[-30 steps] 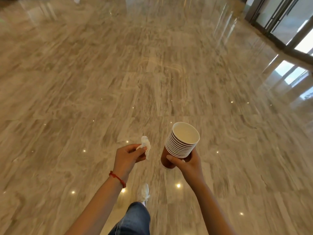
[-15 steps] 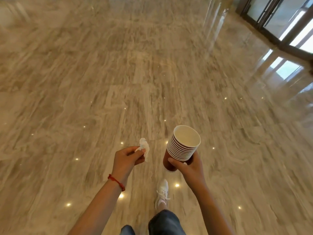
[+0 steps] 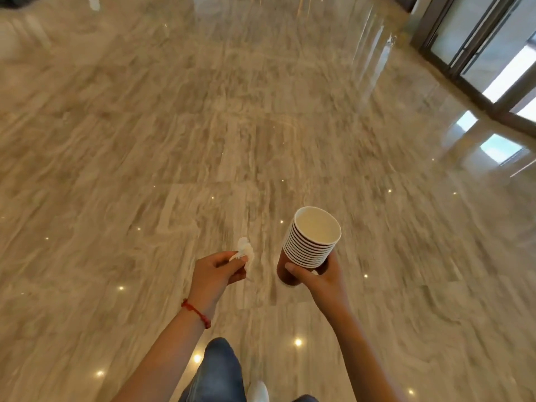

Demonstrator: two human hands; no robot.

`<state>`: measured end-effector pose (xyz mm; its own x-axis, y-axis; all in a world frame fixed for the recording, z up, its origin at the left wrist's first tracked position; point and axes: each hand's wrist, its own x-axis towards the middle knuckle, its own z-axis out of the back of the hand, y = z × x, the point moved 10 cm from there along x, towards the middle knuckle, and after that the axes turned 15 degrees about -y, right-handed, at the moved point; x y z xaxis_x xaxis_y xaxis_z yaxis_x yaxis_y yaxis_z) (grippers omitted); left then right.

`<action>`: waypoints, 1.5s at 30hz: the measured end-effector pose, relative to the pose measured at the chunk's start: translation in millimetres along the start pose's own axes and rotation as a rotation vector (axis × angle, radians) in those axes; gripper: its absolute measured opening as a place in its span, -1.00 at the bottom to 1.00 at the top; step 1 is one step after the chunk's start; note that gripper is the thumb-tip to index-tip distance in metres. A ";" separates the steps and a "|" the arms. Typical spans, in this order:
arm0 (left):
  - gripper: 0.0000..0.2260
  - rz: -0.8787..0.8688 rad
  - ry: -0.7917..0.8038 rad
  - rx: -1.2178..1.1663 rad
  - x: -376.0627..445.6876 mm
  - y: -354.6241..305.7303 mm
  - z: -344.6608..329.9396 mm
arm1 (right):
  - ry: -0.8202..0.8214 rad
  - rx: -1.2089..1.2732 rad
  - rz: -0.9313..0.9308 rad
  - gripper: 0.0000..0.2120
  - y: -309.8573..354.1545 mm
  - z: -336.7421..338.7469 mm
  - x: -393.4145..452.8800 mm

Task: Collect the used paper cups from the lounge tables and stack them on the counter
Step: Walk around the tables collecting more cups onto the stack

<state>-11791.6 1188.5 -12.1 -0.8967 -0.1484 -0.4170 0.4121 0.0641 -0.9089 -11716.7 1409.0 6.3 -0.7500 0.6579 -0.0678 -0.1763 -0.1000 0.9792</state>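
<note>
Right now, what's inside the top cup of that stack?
The top cup of the stack of cups in the right hand shows only a bare white wall; its bottom is out of sight.

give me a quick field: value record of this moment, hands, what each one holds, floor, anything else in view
left hand: pinches a crumpled white tissue
right hand: grip round the lower part of a nested stack of paper cups
stack: tilted, top cup looks empty
wrist: red bracelet on the left
floor: glossy beige marble, light spots reflected
far right: glass doors
counter: not in view
</note>
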 end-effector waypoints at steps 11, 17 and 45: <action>-0.93 0.007 -0.026 -0.031 238.0 -92.1 -97.3 | 0.042 0.005 0.019 -0.44 31.1 -137.1 234.2; -0.92 -0.017 -0.029 -0.014 357.9 -171.3 -147.7 | 0.052 0.013 0.017 -0.44 66.2 -206.6 360.7; -0.94 0.006 -0.053 -0.058 813.1 -379.5 -483.1 | 0.063 -0.010 0.022 -0.47 133.5 -373.0 941.6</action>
<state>-12755.2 1520.3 -8.1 -0.8836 -0.1999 -0.4234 0.4063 0.1222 -0.9055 -12684.2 1736.8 1.8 -0.7923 0.6073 -0.0583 -0.1651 -0.1215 0.9788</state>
